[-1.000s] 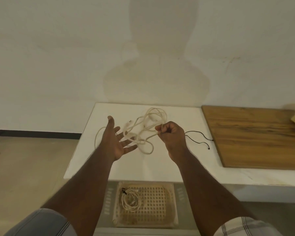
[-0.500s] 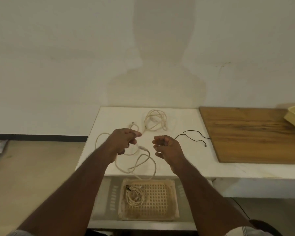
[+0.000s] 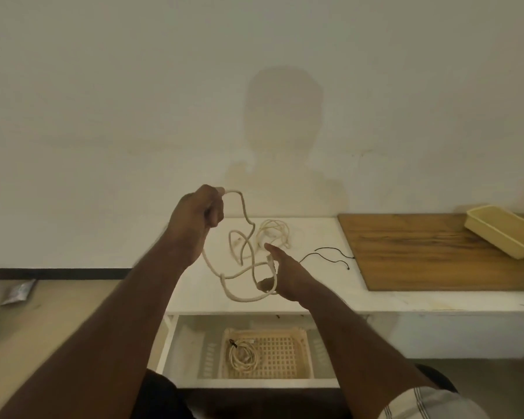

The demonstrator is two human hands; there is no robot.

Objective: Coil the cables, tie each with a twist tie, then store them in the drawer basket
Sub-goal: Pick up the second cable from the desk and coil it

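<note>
My left hand point(image 3: 198, 214) is raised above the white counter point(image 3: 315, 297) and grips one end of a loose white cable point(image 3: 245, 213), which hangs down in loops. My right hand point(image 3: 285, 272) is lower, fingers extended, with a loop of that cable running against its palm and thumb. A second white cable point(image 3: 274, 232) lies coiled on the counter behind. Two black twist ties point(image 3: 330, 257) lie to its right. Below, the open drawer holds a beige basket point(image 3: 300, 355) with a tied coiled cable point(image 3: 242, 356) in its left part.
A wooden board point(image 3: 436, 252) covers the counter's right part, with a yellow tray point(image 3: 505, 234) on its far right corner. The wall stands right behind the counter. A crumpled packet point(image 3: 18, 291) lies on the floor at left.
My left hand has lifted up with the cable end, pulling the cable off the counter. My right hand has opened and moved under the hanging loops. The camera has tilted up.
</note>
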